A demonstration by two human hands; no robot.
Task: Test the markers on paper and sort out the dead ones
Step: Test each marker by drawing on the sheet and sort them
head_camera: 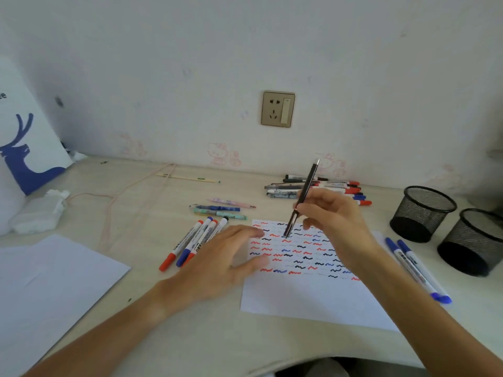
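A white sheet of paper point(307, 297) lies in front of me, its upper half covered with rows of red, blue and black squiggles. My right hand point(337, 221) pinches a slim black pen point(303, 197), tip down on the paper near its top edge. My left hand point(226, 257) lies flat, fingers spread, on the paper's left edge. Several capped markers point(194, 242) lie just left of that hand. A pile of markers and pens point(326, 187) sits by the wall, three patterned pens point(220, 209) in between, and two blue markers point(416, 268) lie right of the paper.
Two black mesh pen cups point(423, 213) point(473, 242) stand at the right. Loose white sheets point(46, 289) lie at the front left, with a crumpled tissue point(40, 213) and a white bag with a blue deer point(24, 142) behind. A pink cord point(122, 191) and a wooden ruler point(187, 178) lie near the wall.
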